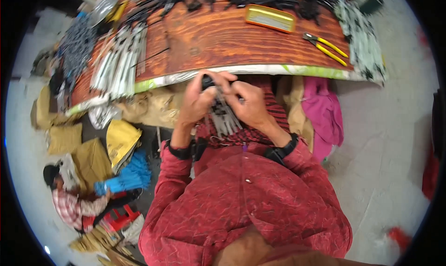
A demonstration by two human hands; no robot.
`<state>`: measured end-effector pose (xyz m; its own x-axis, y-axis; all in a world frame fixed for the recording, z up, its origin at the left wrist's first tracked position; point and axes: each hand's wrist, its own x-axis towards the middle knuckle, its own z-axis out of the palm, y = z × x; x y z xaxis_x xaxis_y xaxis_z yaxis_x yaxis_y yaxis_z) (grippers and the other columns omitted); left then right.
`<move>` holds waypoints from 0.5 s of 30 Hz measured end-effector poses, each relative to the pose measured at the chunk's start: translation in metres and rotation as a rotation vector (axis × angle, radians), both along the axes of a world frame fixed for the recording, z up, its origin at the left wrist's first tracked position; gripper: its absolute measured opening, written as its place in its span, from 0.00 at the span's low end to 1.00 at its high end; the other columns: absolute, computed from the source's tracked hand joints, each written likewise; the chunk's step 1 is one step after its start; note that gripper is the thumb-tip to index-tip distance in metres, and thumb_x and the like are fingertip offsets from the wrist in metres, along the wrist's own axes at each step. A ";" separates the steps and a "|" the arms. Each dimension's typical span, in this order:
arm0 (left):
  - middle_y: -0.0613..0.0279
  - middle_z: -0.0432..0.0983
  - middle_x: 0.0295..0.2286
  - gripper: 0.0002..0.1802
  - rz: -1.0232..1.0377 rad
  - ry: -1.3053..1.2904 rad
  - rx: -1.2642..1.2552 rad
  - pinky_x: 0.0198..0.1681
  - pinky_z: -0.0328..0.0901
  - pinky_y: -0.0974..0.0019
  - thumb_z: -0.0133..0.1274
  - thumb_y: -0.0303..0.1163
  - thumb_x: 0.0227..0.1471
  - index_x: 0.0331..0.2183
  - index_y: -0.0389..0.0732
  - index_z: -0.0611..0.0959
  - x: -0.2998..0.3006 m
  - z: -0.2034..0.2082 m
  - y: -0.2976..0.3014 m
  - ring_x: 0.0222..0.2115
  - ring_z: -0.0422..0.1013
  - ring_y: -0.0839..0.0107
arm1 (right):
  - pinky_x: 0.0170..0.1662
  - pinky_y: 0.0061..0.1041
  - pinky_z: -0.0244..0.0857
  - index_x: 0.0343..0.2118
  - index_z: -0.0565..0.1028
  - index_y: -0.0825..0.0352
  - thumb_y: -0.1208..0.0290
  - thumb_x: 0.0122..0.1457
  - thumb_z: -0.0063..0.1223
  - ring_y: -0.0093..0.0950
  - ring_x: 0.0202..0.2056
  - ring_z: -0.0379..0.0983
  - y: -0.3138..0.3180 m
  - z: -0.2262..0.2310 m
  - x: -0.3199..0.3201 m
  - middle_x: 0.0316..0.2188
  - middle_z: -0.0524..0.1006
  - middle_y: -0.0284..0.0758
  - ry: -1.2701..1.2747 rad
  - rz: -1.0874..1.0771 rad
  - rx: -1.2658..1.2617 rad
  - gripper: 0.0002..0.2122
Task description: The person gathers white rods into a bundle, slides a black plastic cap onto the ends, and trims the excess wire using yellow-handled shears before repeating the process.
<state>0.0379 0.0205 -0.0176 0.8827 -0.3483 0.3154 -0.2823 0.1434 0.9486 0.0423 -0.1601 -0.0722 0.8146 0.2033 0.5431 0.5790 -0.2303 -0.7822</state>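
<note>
Just off the table's front edge, my two hands are together over my lap. My left hand (196, 101) is closed around the black upper end of a bundle of thin grey metal strips (225, 118) with black fittings. My right hand (251, 106) is closed too, its fingers pinching at the bundle's top beside the left fingers. What exactly the right fingertips grip is hidden. The strips hang down and fan out below both hands, over red-and-black patterned cloth (274, 106).
On the wooden table (200, 43) lie yellow-handled pliers (327, 48), an orange tray (270, 19), and bundles of pale strips (121, 61) at left and others (360, 38) at right. Black parts (223, 0) line the back. Pink cloth (323, 117) hangs at right. At lower left another person (74, 203) handles a blue bundle (127, 175).
</note>
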 end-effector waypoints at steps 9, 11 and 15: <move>0.55 0.73 0.30 0.10 -0.005 0.039 -0.003 0.49 0.63 0.57 0.46 0.34 0.61 0.37 0.37 0.69 0.010 -0.004 -0.018 0.43 0.70 0.61 | 0.28 0.32 0.66 0.28 0.75 0.69 0.74 0.54 0.60 0.33 0.25 0.75 -0.012 0.005 0.003 0.23 0.75 0.40 0.257 0.186 0.158 0.05; 0.56 0.72 0.30 0.09 0.011 0.031 0.011 0.49 0.63 0.58 0.45 0.34 0.61 0.37 0.38 0.69 0.010 -0.005 -0.017 0.43 0.70 0.62 | 0.29 0.30 0.68 0.30 0.76 0.69 0.75 0.53 0.61 0.31 0.25 0.75 -0.024 0.021 0.002 0.25 0.76 0.39 0.233 0.187 0.042 0.05; 0.60 0.72 0.30 0.09 0.030 0.041 0.065 0.45 0.64 0.62 0.45 0.34 0.61 0.38 0.37 0.70 0.012 -0.003 -0.021 0.39 0.69 0.68 | 0.31 0.24 0.68 0.35 0.76 0.70 0.77 0.53 0.62 0.26 0.27 0.74 -0.038 0.042 0.008 0.29 0.76 0.37 0.108 0.099 0.054 0.08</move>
